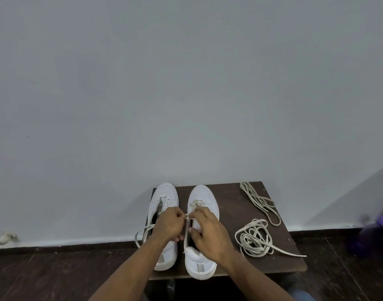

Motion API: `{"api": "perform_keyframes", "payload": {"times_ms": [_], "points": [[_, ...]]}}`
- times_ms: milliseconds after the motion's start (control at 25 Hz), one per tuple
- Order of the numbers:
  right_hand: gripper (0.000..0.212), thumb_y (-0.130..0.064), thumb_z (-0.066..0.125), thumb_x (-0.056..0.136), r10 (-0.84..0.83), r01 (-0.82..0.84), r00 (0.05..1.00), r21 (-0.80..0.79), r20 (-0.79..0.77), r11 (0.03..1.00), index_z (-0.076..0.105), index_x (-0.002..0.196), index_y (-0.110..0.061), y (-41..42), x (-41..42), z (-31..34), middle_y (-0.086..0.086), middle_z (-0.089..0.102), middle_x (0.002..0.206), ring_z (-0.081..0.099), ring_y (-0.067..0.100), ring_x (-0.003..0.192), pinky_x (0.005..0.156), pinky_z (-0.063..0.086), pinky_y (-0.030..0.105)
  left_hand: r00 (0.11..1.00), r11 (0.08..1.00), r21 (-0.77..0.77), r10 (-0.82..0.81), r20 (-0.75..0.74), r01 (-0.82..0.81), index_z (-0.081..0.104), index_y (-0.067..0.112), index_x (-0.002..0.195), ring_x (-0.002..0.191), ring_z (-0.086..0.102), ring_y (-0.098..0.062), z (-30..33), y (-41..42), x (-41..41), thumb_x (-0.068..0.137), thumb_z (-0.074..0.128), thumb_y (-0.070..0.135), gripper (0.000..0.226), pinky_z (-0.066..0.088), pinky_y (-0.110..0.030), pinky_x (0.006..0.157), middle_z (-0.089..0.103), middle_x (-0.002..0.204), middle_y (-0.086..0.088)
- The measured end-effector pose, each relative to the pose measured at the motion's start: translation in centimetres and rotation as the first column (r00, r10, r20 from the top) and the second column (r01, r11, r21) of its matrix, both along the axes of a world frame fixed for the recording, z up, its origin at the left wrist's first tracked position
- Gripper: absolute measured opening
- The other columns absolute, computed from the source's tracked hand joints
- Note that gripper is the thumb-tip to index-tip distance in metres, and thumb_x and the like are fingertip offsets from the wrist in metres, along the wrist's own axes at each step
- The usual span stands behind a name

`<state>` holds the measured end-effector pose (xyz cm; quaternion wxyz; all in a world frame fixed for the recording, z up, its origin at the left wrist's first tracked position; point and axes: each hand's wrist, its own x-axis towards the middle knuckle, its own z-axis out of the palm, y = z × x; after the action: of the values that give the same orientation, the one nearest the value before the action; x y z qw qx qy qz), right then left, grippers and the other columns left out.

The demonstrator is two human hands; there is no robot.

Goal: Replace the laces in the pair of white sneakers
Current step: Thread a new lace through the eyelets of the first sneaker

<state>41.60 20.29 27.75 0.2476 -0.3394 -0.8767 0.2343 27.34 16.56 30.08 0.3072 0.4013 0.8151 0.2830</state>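
Two hands, left hand and right hand, pinching the flat cream cotton lace over the right white leather sneaker; limp, light; you should grip near its tip.

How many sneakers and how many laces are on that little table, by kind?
White sneakers: 2 (left sneaker, right sneaker)
Loose laces lying apart: 2 (far lace, near lace)
Lace being threaded by the hands: 1 (threaded lace)
Total: 5
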Motion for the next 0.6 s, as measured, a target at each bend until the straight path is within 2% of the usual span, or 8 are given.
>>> {"api": "perform_keyframes", "payload": {"times_ms": [80, 120, 200, 240, 320, 440, 520, 600], "points": [[0.017, -0.034, 0.052, 0.085, 0.087, -0.099, 0.995, 0.248, 0.056, 0.964, 0.061, 0.092, -0.022, -1.1, 1.2, -0.5, -0.007, 0.060, 0.101, 0.058, 0.016, 0.088, 0.073, 0.049, 0.034, 0.990, 1.000, 0.024, 0.006, -0.142, -0.002, 0.057, 0.022, 0.081, 0.070, 0.069, -0.025, -0.3, 0.1, -0.1, 0.088, 0.040, 0.011, 0.021, 0.058, -0.036, 0.066, 0.070, 0.076, -0.004], [0.022, -0.040, 0.050, 0.086, 0.139, -0.174, 0.979, 0.255, 0.149, 0.951, 0.061, 0.092, -0.021, -1.7, 1.6, -0.6, -0.004, 0.062, 0.096, 0.058, 0.019, 0.085, 0.075, 0.047, 0.036, 0.987, 0.998, 0.054, 0.033, -0.154, -0.025, 0.055, 0.024, 0.078, 0.075, 0.068, -0.026, -0.4, 0.2, -0.3, 0.085, 0.040, 0.010, 0.022, 0.058, -0.039, 0.071, 0.068, 0.078, -0.001], [0.033, -0.043, 0.046, 0.090, 0.203, -0.280, 0.923, 0.210, 0.327, 0.937, 0.056, 0.112, -0.020, -2.7, 2.2, -1.1, 0.005, 0.066, 0.101, 0.059, 0.027, 0.092, 0.087, 0.040, 0.040, 0.989, 0.978, 0.159, 0.144, -0.038, -0.136, 0.054, 0.023, 0.076, 0.080, 0.068, -0.028, 0.1, 0.1, -0.4, 0.086, 0.038, 0.008, 0.023, 0.054, -0.041, 0.071, 0.068, 0.079, -0.002], [0.036, -0.042, 0.046, 0.092, 0.208, -0.294, 0.903, 0.188, 0.376, 0.937, 0.051, 0.119, -0.020, -2.8, 2.3, -1.3, 0.008, 0.066, 0.104, 0.058, 0.029, 0.096, 0.091, 0.037, 0.040, 0.973, 0.947, 0.224, 0.217, 0.085, -0.231, 0.055, 0.019, 0.077, 0.080, 0.068, -0.028, 1.0, 0.0, -0.4, 0.089, 0.038, 0.007, 0.024, 0.053, -0.040, 0.070, 0.068, 0.079, -0.005], [0.037, -0.040, 0.048, 0.093, 0.198, -0.270, 0.902, 0.145, 0.383, 0.952, 0.048, 0.124, -0.020, -2.8, 2.1, -1.1, 0.010, 0.066, 0.108, 0.057, 0.030, 0.099, 0.094, 0.035, 0.039, 0.843, 0.829, 0.312, 0.304, 0.444, -0.464, 0.056, 0.011, 0.080, 0.078, 0.067, -0.028, 3.7, 0.2, -0.7, 0.094, 0.036, 0.004, 0.025, 0.051, -0.035, 0.067, 0.069, 0.078, -0.009], [0.037, -0.040, 0.049, 0.094, 0.205, -0.263, 0.901, 0.103, 0.383, 0.959, 0.047, 0.125, -0.020, -3.0, 2.0, -0.9, 0.010, 0.065, 0.109, 0.056, 0.029, 0.101, 0.097, 0.034, 0.037, 0.487, 0.640, 0.294, 0.144, 0.861, -0.710, 0.050, 0.011, 0.076, 0.060, 0.062, -0.019, 9.4, 0.7, -1.9, 0.096, 0.029, 0.001, 0.031, 0.052, -0.030, 0.063, 0.060, 0.063, -0.005], [0.036, -0.039, 0.048, 0.094, 0.205, -0.260, 0.899, 0.094, 0.388, 0.961, 0.047, 0.125, -0.020, -2.9, 2.1, -1.1, 0.010, 0.065, 0.110, 0.056, 0.029, 0.102, 0.098, 0.034, 0.038, 0.345, 0.520, 0.316, -0.043, 0.938, -0.794, 0.043, 0.016, 0.071, 0.039, 0.041, -0.009, 13.4, 0.4, -2.7, 0.092, 0.024, -0.001, 0.033, 0.045, -0.019, 0.048, 0.043, 0.050, 0.002], [0.036, -0.039, 0.048, 0.094, 0.197, -0.250, 0.902, 0.092, 0.383, 0.964, 0.048, 0.125, -0.020, -2.8, 2.1, -1.0, 0.009, 0.064, 0.111, 0.056, 0.028, 0.102, 0.097, 0.033, 0.037, 0.323, 0.427, 0.369, -0.179, 0.929, -0.826, 0.042, 0.017, 0.071, 0.032, 0.027, -0.006, 17.2, -0.4, -3.2, 0.092, 0.022, 0.001, 0.032, 0.031, -0.013, 0.036, 0.035, 0.045, 0.006]]}}
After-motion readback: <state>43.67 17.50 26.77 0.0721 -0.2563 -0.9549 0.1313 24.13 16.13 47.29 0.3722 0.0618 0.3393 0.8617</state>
